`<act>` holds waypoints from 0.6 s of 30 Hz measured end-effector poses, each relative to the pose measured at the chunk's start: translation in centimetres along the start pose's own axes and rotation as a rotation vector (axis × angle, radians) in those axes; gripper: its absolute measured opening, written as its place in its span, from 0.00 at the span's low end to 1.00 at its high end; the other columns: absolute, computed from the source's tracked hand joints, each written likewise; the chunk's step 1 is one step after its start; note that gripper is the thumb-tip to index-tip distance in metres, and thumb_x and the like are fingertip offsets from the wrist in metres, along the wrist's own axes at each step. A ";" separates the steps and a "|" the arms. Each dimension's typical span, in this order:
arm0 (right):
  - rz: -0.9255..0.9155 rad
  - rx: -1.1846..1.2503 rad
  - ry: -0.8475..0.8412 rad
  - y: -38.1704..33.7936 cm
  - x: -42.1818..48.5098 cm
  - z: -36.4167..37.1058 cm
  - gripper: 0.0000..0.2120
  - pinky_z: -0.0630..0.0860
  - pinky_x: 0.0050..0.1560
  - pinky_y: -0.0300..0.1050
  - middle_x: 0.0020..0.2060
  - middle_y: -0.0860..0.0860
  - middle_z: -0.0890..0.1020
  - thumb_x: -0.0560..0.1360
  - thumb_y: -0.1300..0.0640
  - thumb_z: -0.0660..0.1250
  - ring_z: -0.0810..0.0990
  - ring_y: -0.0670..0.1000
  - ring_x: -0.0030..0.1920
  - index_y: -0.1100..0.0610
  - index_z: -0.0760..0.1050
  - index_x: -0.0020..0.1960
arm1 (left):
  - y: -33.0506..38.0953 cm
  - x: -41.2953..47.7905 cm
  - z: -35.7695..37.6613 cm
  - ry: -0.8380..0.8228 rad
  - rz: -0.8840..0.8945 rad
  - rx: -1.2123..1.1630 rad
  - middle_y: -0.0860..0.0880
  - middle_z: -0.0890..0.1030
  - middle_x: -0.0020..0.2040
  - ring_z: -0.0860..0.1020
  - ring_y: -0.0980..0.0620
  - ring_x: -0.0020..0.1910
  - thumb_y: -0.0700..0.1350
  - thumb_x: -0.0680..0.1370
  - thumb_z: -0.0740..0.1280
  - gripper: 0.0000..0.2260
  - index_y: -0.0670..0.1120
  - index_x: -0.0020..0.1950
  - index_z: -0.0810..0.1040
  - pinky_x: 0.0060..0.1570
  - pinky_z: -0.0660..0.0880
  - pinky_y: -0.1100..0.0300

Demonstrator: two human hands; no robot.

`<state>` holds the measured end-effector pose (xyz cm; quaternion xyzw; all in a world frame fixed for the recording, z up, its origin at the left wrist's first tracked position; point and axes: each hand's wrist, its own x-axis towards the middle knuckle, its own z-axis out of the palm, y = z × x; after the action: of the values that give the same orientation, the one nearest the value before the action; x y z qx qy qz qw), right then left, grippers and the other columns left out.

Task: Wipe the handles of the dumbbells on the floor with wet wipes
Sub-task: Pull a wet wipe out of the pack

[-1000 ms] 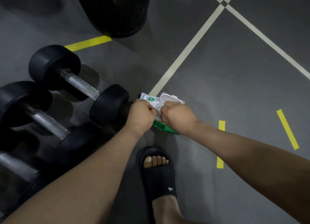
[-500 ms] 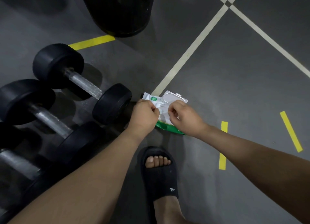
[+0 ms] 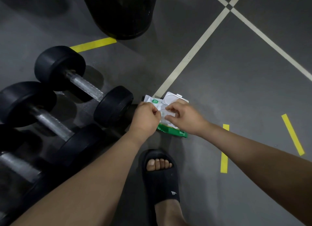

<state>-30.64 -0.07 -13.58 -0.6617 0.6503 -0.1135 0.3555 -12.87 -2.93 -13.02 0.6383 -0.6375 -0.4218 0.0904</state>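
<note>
A white and green pack of wet wipes [image 3: 168,129] lies on the grey floor, its white flip lid [image 3: 172,99] standing open. My left hand [image 3: 145,117] grips the pack's left side with curled fingers. My right hand [image 3: 184,117] pinches a white wipe [image 3: 167,114] at the pack's opening. To the left lie black dumbbells with steel handles: the far one [image 3: 86,86], a second [image 3: 50,122] and a third [image 3: 15,165] partly cut off at the edge.
A big black cylinder [image 3: 121,12] stands on the floor behind the dumbbells. My foot in a black slide sandal [image 3: 160,176] is just below the pack. White floor lines [image 3: 194,51] and yellow tape strips [image 3: 224,148] mark the floor to the right.
The pack's lid has swung open. My right hand has shifted from the lid to the opening and now pinches a wipe. The left hand has stayed on the pack.
</note>
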 end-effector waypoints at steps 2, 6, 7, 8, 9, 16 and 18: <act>-0.028 0.010 0.039 0.0 -0.2 -0.2 0.12 0.69 0.49 0.31 0.46 0.49 0.77 0.75 0.51 0.74 0.73 0.39 0.42 0.56 0.80 0.54 | -0.1 0.0 0.1 0.009 0.004 -0.007 0.49 0.73 0.48 0.73 0.53 0.42 0.42 0.77 0.69 0.04 0.44 0.43 0.78 0.44 0.63 0.69; -0.071 0.002 -0.035 0.2 -0.4 -0.5 0.10 0.74 0.46 0.36 0.43 0.48 0.76 0.73 0.55 0.75 0.74 0.43 0.41 0.57 0.79 0.51 | -0.2 0.0 0.1 0.007 0.015 -0.006 0.48 0.73 0.48 0.75 0.50 0.44 0.42 0.77 0.68 0.04 0.45 0.42 0.76 0.46 0.63 0.68; -0.086 -0.002 -0.041 0.1 -0.3 -0.5 0.07 0.74 0.46 0.39 0.42 0.49 0.76 0.73 0.59 0.74 0.72 0.43 0.41 0.59 0.79 0.49 | -0.2 0.0 0.1 0.003 0.019 -0.004 0.48 0.73 0.48 0.75 0.49 0.45 0.42 0.77 0.68 0.04 0.45 0.42 0.77 0.47 0.63 0.68; -0.075 0.006 -0.046 -0.1 -0.1 -0.5 0.03 0.72 0.46 0.40 0.41 0.49 0.77 0.74 0.62 0.72 0.72 0.42 0.41 0.59 0.79 0.46 | -0.2 0.1 0.1 0.001 0.022 -0.003 0.47 0.74 0.49 0.76 0.49 0.45 0.42 0.77 0.68 0.04 0.45 0.43 0.77 0.47 0.64 0.68; -0.040 0.038 -0.056 -0.4 0.1 -0.6 0.02 0.71 0.46 0.39 0.40 0.49 0.77 0.75 0.63 0.71 0.73 0.42 0.40 0.59 0.78 0.44 | -0.2 0.1 0.1 -0.001 0.022 -0.001 0.47 0.74 0.50 0.75 0.49 0.45 0.43 0.78 0.68 0.04 0.45 0.43 0.77 0.48 0.64 0.67; 0.328 0.879 0.062 -1.2 0.6 -2.8 0.05 0.71 0.42 0.41 0.37 0.49 0.77 0.78 0.56 0.65 0.77 0.48 0.40 0.53 0.71 0.43 | 0.0 -0.3 0.1 -0.019 0.029 -0.006 0.46 0.73 0.54 0.74 0.50 0.44 0.44 0.79 0.67 0.05 0.44 0.46 0.77 0.49 0.66 0.67; 0.316 0.734 0.055 -1.7 0.5 -3.0 0.05 0.74 0.45 0.45 0.38 0.48 0.78 0.81 0.53 0.63 0.78 0.48 0.41 0.51 0.71 0.47 | 0.1 -0.4 0.0 -0.024 0.018 -0.026 0.47 0.72 0.54 0.74 0.51 0.43 0.44 0.79 0.67 0.05 0.44 0.46 0.77 0.49 0.67 0.66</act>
<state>-31.10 -1.73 -10.51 -0.3793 0.6695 -0.2999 0.5639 -12.88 -2.60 -12.85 0.6262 -0.6387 -0.4369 0.0951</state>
